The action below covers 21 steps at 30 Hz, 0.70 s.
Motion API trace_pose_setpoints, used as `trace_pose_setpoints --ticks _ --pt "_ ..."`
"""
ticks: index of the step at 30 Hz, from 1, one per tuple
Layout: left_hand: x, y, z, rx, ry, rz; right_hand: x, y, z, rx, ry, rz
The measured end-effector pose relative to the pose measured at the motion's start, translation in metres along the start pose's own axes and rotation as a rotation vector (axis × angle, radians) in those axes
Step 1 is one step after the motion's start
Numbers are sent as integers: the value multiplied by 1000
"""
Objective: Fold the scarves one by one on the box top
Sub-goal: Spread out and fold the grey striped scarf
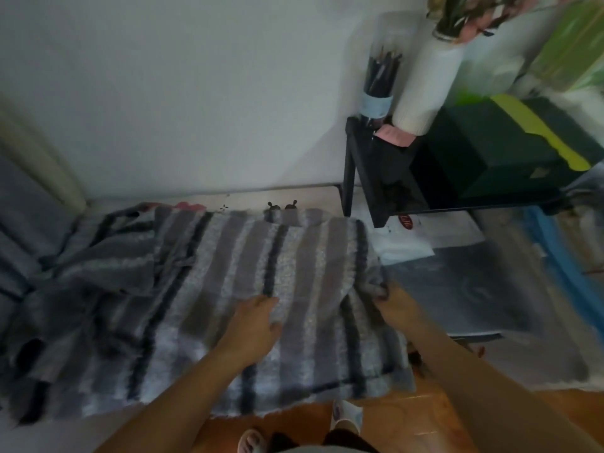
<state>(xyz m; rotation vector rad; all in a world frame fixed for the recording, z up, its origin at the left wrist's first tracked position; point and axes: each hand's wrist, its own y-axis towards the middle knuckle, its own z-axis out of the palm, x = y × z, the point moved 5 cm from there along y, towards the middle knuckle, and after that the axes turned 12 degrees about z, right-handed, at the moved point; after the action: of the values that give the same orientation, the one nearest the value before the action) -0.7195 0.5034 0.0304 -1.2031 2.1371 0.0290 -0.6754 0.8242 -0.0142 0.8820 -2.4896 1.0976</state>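
Observation:
A large grey scarf [209, 289] with black and white stripes lies spread over the white box top [313, 196], its right part folded over on itself. My left hand [258, 322] rests on the folded layer near its lower edge, fingers curled over the cloth's edge. At the fold's right corner my right hand [389, 299] pinches a bunch of the fabric. The scarf's left end lies crumpled and hangs toward the left.
A black shelf [356, 165] stands at the back right with a pencil holder [379, 89], a white vase [425, 86] and a dark green box [490, 148]. Papers and a grey sheet [457, 289] lie to the right. Below are a wooden floor [408, 416] and my slippers.

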Motion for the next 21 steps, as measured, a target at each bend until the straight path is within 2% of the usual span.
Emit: trace_pose_setpoints --ticks 4,7,9,11,13,16,17,18,21 --pt "-81 89 -29 -40 -192 135 12 -18 -5 127 62 -194" --pt "-107 156 -47 -30 -158 182 7 -47 -2 261 -9 -329" --pt "-113 190 -49 50 -90 190 6 -58 3 290 -89 -392" --pt "-119 212 -45 183 1 184 14 -69 6 245 -165 -467" --pt "-128 220 -42 331 63 152 26 -79 7 208 -203 -530" --pt "-136 216 -54 497 263 205 34 -87 2 194 -195 -558" --pt "-135 216 -65 473 262 241 31 -86 -1 184 -148 -538" --pt "-134 216 -81 380 156 265 24 -82 -2 170 -92 -484" --pt "-122 218 -152 -150 -462 204 0 -70 -15 65 145 -232"
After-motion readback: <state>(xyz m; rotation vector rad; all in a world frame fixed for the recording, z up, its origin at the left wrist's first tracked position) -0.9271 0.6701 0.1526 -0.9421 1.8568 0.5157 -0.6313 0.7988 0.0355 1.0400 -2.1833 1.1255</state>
